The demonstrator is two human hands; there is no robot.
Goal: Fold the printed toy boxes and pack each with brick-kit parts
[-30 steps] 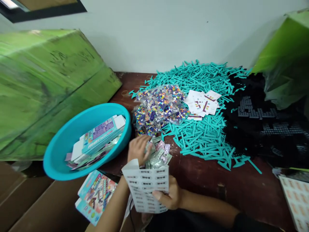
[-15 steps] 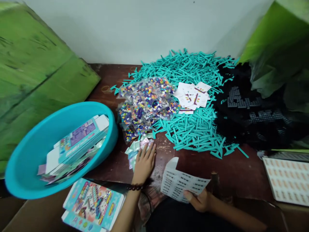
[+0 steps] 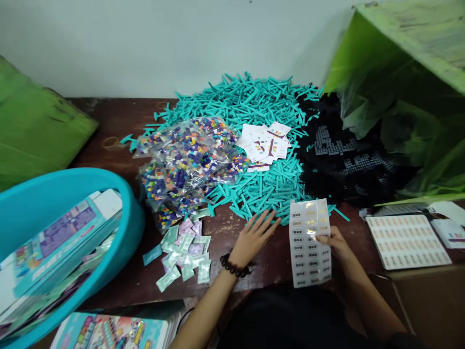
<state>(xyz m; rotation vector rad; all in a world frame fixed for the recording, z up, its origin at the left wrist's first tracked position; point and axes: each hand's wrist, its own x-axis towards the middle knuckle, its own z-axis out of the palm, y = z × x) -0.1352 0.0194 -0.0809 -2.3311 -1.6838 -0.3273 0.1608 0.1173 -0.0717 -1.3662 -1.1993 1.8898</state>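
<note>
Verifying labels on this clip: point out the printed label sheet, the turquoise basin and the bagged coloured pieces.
Printed label sheet [image 3: 310,264]: head view, lower rows.
Turquoise basin [image 3: 135,228]: head view, right outer wall.
Bagged coloured pieces [image 3: 185,162]: head view, heap middle.

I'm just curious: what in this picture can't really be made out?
From the head view:
- Text on the printed sheet in the right hand: too small, with glare on top.
- Markings on the small sachets: too small.
- Box: cut off by the bottom edge.
- Blue basin: cut off by the left edge.
- Black heap: partly hidden by green plastic sheeting.
</note>
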